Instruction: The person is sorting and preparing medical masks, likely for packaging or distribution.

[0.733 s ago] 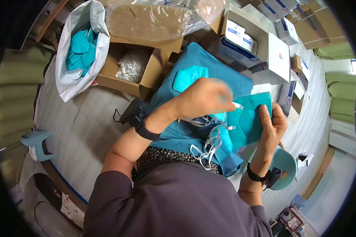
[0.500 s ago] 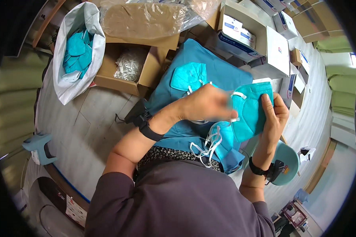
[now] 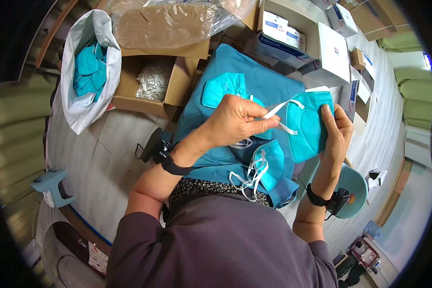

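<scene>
Between my hands is a teal face mask point(image 3: 308, 127) with a white elastic ear loop point(image 3: 284, 108). My right hand point(image 3: 338, 126) grips the mask's right edge, thumb on the front face. The fingers of my left hand point(image 3: 241, 121) are pinched on the ear loop, drawing it out to the left. Below, a second teal mask point(image 3: 272, 163) lies on the blue cloth point(image 3: 269, 79) over my lap, with a tangle of white loops point(image 3: 254, 175) beside it. Another teal mask point(image 3: 224, 90) lies on the cloth beyond my left hand.
At the far left stands a white sack point(image 3: 113, 72) with many teal masks inside. Next to it, a cardboard box point(image 3: 180, 86) holds white elastic loops point(image 3: 152, 84). An open carton point(image 3: 312, 41) with small white boxes stands far right. A pale-teal bucket point(image 3: 355, 192) is beside my right forearm.
My left hand has moved left, away from the mask, stretching its ear loop into view. The mask and my right hand have shifted slightly up and right.
</scene>
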`<action>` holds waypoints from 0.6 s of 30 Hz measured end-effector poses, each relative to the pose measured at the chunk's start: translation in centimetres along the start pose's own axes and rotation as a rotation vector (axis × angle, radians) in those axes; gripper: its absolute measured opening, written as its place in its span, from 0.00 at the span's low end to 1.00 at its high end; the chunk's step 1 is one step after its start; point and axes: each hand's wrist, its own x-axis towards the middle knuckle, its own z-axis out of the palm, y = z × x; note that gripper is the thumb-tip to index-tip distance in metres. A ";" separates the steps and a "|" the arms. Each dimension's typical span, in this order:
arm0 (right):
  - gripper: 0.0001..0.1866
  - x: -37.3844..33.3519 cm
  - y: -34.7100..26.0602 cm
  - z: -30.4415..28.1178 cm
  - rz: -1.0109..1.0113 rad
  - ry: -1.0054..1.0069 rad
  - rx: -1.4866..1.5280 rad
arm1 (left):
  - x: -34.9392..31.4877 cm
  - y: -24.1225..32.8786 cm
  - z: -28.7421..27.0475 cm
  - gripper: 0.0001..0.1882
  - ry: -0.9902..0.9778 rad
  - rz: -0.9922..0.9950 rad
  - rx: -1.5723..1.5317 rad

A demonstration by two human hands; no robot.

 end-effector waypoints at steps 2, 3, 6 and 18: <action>0.10 0.1 0.2 -0.1 -0.002 0.001 -0.019 | 0.2 0.6 0.1 0.08 0.033 0.042 0.059; 0.10 0.2 0.2 -0.2 -0.004 -0.001 -0.021 | 0.3 0.7 0.3 0.08 0.045 0.064 0.090; 0.10 0.4 0.4 -0.5 -0.007 -0.006 -0.022 | 0.5 1.3 0.3 0.07 0.046 0.102 0.156; 0.09 1.6 3.0 -3.9 0.071 -0.048 0.139 | -1.2 3.2 -4.9 0.23 -0.054 0.024 -0.926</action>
